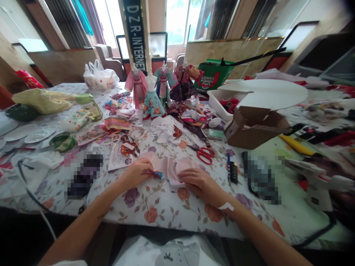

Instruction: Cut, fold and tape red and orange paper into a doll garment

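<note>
Bare human hands [135, 173]: 2 are seen
Pale pink fabric piece [169, 168]: 1 is held
Miniature fabric gowns on white dress forms [152, 99]: 4 are displayed
Red-handled steel scissors [205, 155]: 1 is counted
Open brown cardboard box [256, 127]: 1 is counted
White hot glue gun [313, 177]: 1 is counted

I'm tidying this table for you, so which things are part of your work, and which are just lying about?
In use: left hand, right hand, pink cloth, patterned strip.
Lying about: red scissors, glue gun, cardboard box, dressed mannequin.
</note>
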### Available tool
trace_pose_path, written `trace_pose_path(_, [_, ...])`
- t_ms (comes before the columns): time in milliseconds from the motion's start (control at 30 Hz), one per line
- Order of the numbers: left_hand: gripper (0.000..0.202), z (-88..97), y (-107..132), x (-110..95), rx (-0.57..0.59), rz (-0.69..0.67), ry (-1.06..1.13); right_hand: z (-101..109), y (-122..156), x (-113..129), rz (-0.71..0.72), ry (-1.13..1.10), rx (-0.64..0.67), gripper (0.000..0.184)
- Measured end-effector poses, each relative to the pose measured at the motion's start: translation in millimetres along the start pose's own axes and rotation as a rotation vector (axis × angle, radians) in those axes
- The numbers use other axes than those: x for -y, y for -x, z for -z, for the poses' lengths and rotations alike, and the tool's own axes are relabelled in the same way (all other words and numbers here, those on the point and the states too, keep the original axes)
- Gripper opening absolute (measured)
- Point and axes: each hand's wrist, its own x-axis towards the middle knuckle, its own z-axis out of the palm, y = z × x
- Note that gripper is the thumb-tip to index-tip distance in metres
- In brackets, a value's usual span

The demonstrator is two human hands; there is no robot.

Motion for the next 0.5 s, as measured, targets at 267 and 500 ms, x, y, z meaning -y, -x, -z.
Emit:
trace_pose_path(267, [0.026,14.2,6,-16,0.196,0.134,0.147,17,-21,6,-0.378,-0.081,0.23,0.035])
trace_pose_path(500, [0.022,11.6,-11,-9,0.26,0.144,0.108,21,-33,-18,-0.557,-0.09,0.304,0.015])
